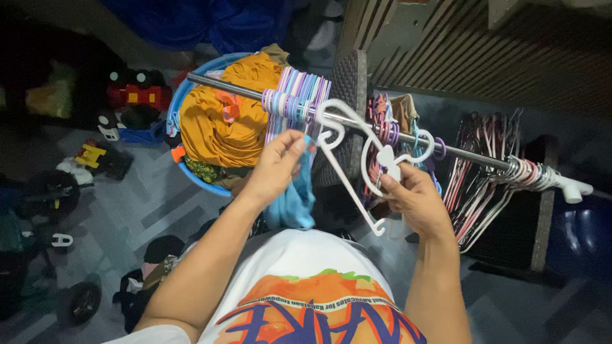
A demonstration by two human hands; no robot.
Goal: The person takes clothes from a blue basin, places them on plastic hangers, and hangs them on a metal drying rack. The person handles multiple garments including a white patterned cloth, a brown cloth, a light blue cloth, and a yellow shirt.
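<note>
My left hand (275, 167) pinches the top of a light blue garment (298, 197) that hangs down in front of my white shirt. My right hand (417, 200) grips a white plastic hanger (347, 175) near its hook, with the hanger's arm slanting down toward my chest. The hanger's hook (331, 121) sits by the metal rail (408, 139), just right of a packed bunch of purple and white hangers (296, 102). The garment's upper edge is next to the hanger's left arm.
A blue basin (182, 95) holds a mustard-yellow cloth (220, 121) under the rail's left end. More empty hangers (491, 172) crowd the rail's right part. Toys (131, 95) and a wheeled toy (76, 302) lie on the grey floor at left.
</note>
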